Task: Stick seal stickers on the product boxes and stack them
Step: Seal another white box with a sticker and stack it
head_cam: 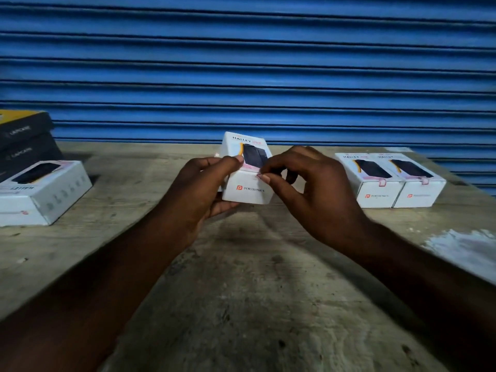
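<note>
A white product box [248,190] marked PORTRONICS is held above the middle of the wooden table. My left hand [198,189] grips it from the left side, thumb on its top face. My right hand [308,183] pinches a small seal sticker [259,175] at the box's front top edge, between thumb and forefinger. Two matching white boxes [375,181] [418,183] stand side by side at the right, each with a pink seal over its front edge. Another white box [45,191] lies at the left.
Dark boxes [24,140] are stacked at the far left behind the white one. A blue roller shutter [247,63] closes off the back of the table [241,291]. A pale scuffed patch [461,248] marks the table's right edge.
</note>
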The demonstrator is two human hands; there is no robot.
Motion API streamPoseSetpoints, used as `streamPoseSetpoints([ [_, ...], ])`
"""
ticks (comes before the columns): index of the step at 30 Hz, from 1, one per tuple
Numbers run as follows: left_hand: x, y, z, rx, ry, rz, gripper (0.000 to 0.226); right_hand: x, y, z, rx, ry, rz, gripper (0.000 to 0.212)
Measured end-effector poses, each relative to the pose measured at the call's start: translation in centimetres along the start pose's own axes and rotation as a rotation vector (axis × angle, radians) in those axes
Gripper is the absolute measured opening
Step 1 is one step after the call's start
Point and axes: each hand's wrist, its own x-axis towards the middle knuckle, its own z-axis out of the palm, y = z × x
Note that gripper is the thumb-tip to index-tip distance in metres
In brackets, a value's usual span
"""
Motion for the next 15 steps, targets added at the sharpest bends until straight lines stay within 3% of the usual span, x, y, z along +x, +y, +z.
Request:
streamPoseSetpoints([
  [11,-0.4,0.0,0.4,0.038,-0.027,-0.011,0.021,0.0,-0.2,0.0,-0.101,-0.037,-0.079,0.018],
  [15,-0.2,0.0,0.3,0.059,-0.02,-0.007,0.025,0.2,-0.6,-0.8,-0.265,-0.119,-0.112,0.018],
])
